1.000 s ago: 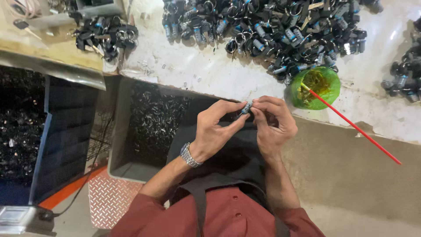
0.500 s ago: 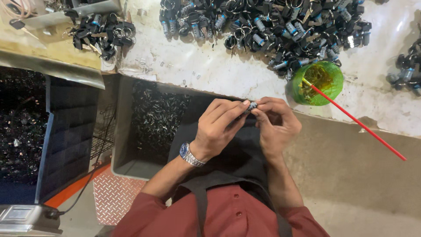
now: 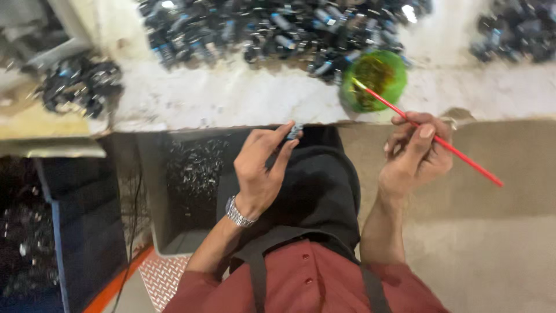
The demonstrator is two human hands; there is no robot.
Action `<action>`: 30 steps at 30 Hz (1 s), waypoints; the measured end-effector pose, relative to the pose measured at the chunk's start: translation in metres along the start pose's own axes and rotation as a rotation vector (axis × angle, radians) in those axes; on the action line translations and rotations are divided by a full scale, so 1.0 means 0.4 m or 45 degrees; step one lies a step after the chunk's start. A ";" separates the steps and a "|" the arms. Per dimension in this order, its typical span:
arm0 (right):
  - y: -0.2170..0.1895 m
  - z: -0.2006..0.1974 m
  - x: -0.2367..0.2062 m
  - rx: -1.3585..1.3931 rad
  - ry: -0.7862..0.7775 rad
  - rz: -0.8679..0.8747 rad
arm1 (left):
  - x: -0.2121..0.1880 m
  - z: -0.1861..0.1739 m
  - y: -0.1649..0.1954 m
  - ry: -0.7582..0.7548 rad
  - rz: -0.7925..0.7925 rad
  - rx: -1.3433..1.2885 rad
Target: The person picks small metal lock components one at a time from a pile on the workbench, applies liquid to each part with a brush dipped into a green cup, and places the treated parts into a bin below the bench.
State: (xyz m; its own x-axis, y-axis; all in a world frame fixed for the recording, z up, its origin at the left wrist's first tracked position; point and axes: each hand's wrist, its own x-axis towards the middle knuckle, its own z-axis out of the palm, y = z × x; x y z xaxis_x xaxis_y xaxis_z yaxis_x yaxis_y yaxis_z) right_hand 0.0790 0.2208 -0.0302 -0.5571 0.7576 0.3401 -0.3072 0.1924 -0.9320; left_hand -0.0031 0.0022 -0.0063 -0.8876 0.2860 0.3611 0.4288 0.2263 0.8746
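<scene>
My left hand [image 3: 260,168] holds a small dark metal part [image 3: 294,131] between thumb and fingertips, just below the bench edge. A metal watch sits on that wrist. My right hand [image 3: 416,152] grips a thin red stick [image 3: 457,152], whose tip rests in a small green bowl [image 3: 376,78] of yellowish paste on the white bench [image 3: 231,95]. The two hands are apart, with my dark apron between them.
A large heap of dark metal parts [image 3: 272,29] covers the back of the bench, with smaller piles at left [image 3: 81,84] and far right [image 3: 515,37]. A grey bin [image 3: 191,179] holding dark pieces stands below the bench at left. Brown floor lies to the right.
The hands were together on the small part. Now they have separated: the left keeps the part, and the right has moved right and taken hold of the red stick.
</scene>
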 end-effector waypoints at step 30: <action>0.009 -0.023 -0.069 0.351 -0.100 0.362 | 0.006 -0.002 -0.006 0.070 0.052 0.047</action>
State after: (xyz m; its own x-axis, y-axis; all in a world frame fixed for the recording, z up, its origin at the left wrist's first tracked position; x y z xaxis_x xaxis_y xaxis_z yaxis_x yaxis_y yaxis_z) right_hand 0.1004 0.2061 -0.0441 -0.7036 0.7046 0.0923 -0.3220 -0.2003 -0.9253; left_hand -0.0063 0.0015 -0.0071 -0.8767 0.2444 0.4142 0.4697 0.2503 0.8466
